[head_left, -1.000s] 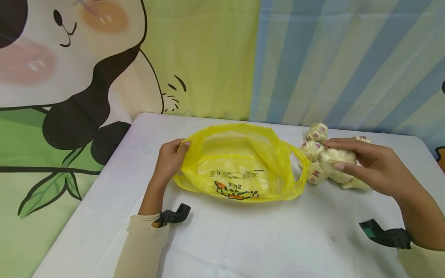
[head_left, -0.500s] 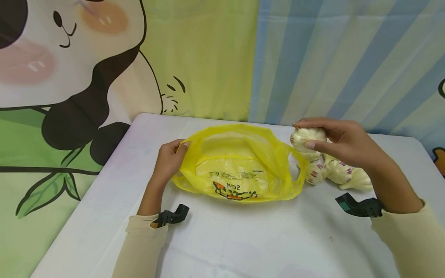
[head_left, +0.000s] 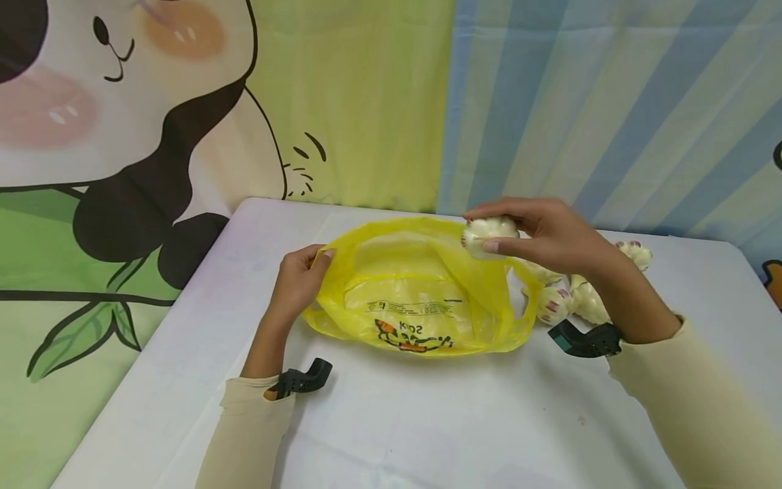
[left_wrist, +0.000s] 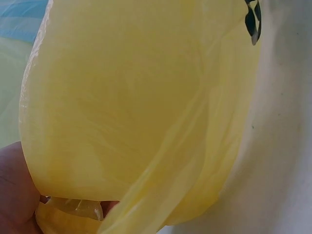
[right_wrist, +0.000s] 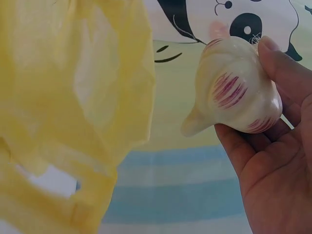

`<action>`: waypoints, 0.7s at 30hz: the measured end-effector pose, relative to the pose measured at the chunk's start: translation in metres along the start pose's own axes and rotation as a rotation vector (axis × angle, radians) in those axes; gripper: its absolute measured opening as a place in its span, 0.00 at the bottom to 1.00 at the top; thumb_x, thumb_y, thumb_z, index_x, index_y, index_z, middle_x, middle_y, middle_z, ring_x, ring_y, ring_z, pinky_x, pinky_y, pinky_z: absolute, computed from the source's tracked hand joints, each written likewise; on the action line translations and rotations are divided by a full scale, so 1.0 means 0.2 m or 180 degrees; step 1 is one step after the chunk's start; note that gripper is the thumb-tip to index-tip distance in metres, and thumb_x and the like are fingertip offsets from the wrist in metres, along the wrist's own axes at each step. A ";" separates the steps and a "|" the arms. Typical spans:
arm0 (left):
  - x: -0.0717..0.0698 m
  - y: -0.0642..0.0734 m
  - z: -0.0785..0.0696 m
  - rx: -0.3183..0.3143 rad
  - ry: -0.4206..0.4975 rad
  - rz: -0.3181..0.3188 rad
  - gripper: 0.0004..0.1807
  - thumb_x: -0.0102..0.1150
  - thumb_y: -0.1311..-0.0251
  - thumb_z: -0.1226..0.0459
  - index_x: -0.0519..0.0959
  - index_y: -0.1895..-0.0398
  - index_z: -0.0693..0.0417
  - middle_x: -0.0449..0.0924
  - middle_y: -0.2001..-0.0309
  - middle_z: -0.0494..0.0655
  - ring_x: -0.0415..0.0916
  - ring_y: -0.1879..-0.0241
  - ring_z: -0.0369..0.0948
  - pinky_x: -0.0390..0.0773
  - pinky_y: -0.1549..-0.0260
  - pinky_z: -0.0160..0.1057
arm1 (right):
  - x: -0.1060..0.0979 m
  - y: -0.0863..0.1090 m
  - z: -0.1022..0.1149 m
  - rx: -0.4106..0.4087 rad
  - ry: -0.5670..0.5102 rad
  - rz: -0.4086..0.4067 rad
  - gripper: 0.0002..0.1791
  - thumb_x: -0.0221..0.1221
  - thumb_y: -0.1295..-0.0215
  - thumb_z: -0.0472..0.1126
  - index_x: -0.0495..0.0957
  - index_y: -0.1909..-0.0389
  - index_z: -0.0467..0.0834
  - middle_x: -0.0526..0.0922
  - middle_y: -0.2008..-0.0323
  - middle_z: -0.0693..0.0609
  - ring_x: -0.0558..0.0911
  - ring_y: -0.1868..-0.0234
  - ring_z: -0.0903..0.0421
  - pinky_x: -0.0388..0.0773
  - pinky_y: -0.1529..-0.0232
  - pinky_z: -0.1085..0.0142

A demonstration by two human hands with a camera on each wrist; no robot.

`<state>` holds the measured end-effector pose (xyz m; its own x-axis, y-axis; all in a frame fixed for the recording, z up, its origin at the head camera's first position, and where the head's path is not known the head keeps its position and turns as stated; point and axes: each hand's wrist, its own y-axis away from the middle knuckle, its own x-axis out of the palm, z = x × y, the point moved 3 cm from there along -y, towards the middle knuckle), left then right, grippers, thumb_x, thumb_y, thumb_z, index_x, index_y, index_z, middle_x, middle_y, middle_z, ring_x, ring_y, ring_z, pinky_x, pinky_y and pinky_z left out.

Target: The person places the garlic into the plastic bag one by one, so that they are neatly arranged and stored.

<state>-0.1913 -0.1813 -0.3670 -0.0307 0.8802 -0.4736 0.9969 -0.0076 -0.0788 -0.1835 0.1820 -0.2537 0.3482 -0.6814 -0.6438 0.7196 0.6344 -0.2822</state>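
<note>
A yellow plastic bag (head_left: 403, 305) lies on the table with its mouth spread wide and its handle loop at the right. My left hand (head_left: 299, 278) pinches the bag's left edge between thumb and fingers; in the left wrist view the bag's film (left_wrist: 131, 97) hides most of that hand. My right hand (head_left: 544, 234) grips a garlic bulb (head_left: 491, 236) above the bag's right rear rim. The right wrist view shows this bulb (right_wrist: 239, 87) whole, cream with purple streaks, held between thumb and fingers, apart from the bag. More garlic bulbs (head_left: 554, 304) lie right of the bag, partly behind my right forearm.
The white table (head_left: 440, 421) stretches in front of the bag. Behind its far edge hangs a printed cloth (head_left: 366, 102) with a panda and stripes. Another garlic bulb (head_left: 635, 255) rests beyond my right wrist.
My right hand has lifted the garlic bulb from the group at the right and carried it left to the bag's right rear rim. My left hand and the bag have barely moved.
</note>
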 end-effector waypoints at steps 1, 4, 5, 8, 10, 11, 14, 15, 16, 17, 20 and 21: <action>0.00 0.00 0.00 0.0000 -0.0014 0.0005 0.21 0.50 0.29 0.52 0.81 0.47 0.59 0.82 0.60 0.50 0.71 0.69 0.45 0.71 0.73 0.36 | 0.01 -0.01 0.00 -0.0006 -0.0020 0.0016 0.23 0.62 0.36 0.32 0.77 0.39 0.45 0.80 0.47 0.53 0.78 0.63 0.57 0.76 0.66 0.69; 0.01 0.00 -0.01 -0.0032 -0.0042 0.0015 0.22 0.50 0.29 0.52 0.81 0.46 0.58 0.82 0.57 0.50 0.72 0.66 0.45 0.72 0.70 0.37 | 0.03 -0.06 0.00 0.0032 -0.0018 0.0066 0.22 0.62 0.35 0.34 0.78 0.40 0.47 0.80 0.47 0.54 0.77 0.66 0.58 0.75 0.67 0.68; 0.01 0.00 -0.01 -0.0051 -0.0046 0.0020 0.22 0.50 0.29 0.52 0.81 0.46 0.58 0.82 0.57 0.50 0.72 0.67 0.45 0.72 0.70 0.37 | 0.04 -0.08 -0.01 0.0058 -0.0016 0.0090 0.22 0.62 0.34 0.35 0.78 0.40 0.48 0.80 0.47 0.54 0.75 0.68 0.57 0.73 0.68 0.67; 0.00 0.00 -0.01 -0.0098 -0.0067 0.0032 0.22 0.50 0.29 0.52 0.81 0.46 0.58 0.81 0.60 0.51 0.71 0.68 0.45 0.71 0.72 0.37 | 0.09 -0.14 -0.02 0.0127 -0.0074 0.0201 0.21 0.62 0.33 0.38 0.78 0.40 0.48 0.79 0.47 0.53 0.70 0.74 0.55 0.69 0.72 0.64; 0.00 0.00 0.00 -0.0104 -0.0077 0.0040 0.22 0.50 0.29 0.52 0.81 0.46 0.58 0.81 0.61 0.51 0.71 0.69 0.45 0.70 0.73 0.36 | 0.12 -0.18 -0.02 0.0156 -0.0187 0.0292 0.21 0.61 0.32 0.38 0.77 0.39 0.46 0.79 0.46 0.52 0.70 0.74 0.54 0.68 0.72 0.64; 0.00 0.00 0.00 -0.0099 -0.0073 0.0043 0.22 0.50 0.28 0.52 0.81 0.46 0.58 0.81 0.62 0.51 0.70 0.69 0.46 0.70 0.73 0.36 | 0.14 -0.19 -0.03 0.0160 -0.0248 0.0335 0.21 0.61 0.32 0.38 0.77 0.39 0.45 0.78 0.45 0.50 0.72 0.73 0.53 0.69 0.71 0.63; 0.00 0.00 0.00 -0.0077 -0.0065 0.0032 0.21 0.50 0.29 0.52 0.81 0.46 0.59 0.81 0.61 0.51 0.71 0.69 0.45 0.70 0.73 0.36 | 0.19 -0.23 -0.04 0.0187 -0.0393 0.0448 0.21 0.61 0.33 0.38 0.77 0.39 0.43 0.78 0.44 0.50 0.76 0.66 0.53 0.74 0.68 0.63; 0.00 0.00 0.00 -0.0071 -0.0061 0.0030 0.21 0.50 0.29 0.52 0.81 0.46 0.59 0.81 0.60 0.51 0.71 0.68 0.45 0.71 0.72 0.36 | 0.20 -0.24 -0.05 0.0195 -0.0437 0.0483 0.21 0.61 0.33 0.37 0.77 0.39 0.43 0.78 0.45 0.49 0.77 0.64 0.52 0.75 0.67 0.63; 0.00 0.00 0.00 -0.0062 -0.0059 0.0026 0.21 0.50 0.29 0.53 0.81 0.46 0.59 0.81 0.59 0.51 0.72 0.68 0.45 0.72 0.72 0.36 | 0.22 -0.25 -0.06 0.0209 -0.0454 0.0509 0.21 0.61 0.33 0.37 0.77 0.40 0.43 0.79 0.46 0.49 0.77 0.65 0.52 0.75 0.66 0.63; 0.00 0.00 -0.01 -0.0055 -0.0062 0.0023 0.21 0.50 0.29 0.53 0.81 0.46 0.59 0.81 0.59 0.51 0.72 0.67 0.45 0.72 0.71 0.36 | 0.23 -0.26 -0.07 0.0216 -0.0456 0.0531 0.21 0.62 0.33 0.37 0.77 0.40 0.43 0.79 0.46 0.49 0.76 0.66 0.53 0.75 0.66 0.63; 0.00 0.00 -0.01 -0.0035 -0.0053 0.0021 0.21 0.50 0.28 0.53 0.81 0.46 0.60 0.81 0.58 0.51 0.72 0.67 0.45 0.73 0.71 0.36 | 0.26 -0.27 -0.10 0.0232 -0.0429 0.0589 0.20 0.62 0.34 0.37 0.78 0.41 0.43 0.80 0.48 0.50 0.69 0.74 0.54 0.70 0.69 0.64; 0.01 0.00 -0.01 -0.0029 -0.0052 0.0026 0.21 0.50 0.28 0.53 0.81 0.46 0.60 0.81 0.58 0.51 0.73 0.67 0.45 0.73 0.70 0.36 | 0.27 -0.27 -0.11 0.0235 -0.0428 0.0613 0.20 0.62 0.33 0.36 0.77 0.41 0.42 0.80 0.49 0.50 0.66 0.75 0.54 0.68 0.69 0.63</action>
<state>-0.1914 -0.1791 -0.3654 -0.0238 0.8722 -0.4886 0.9977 -0.0103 -0.0670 -0.2170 0.1185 -0.2879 0.5564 -0.5961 -0.5789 0.6725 0.7322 -0.1076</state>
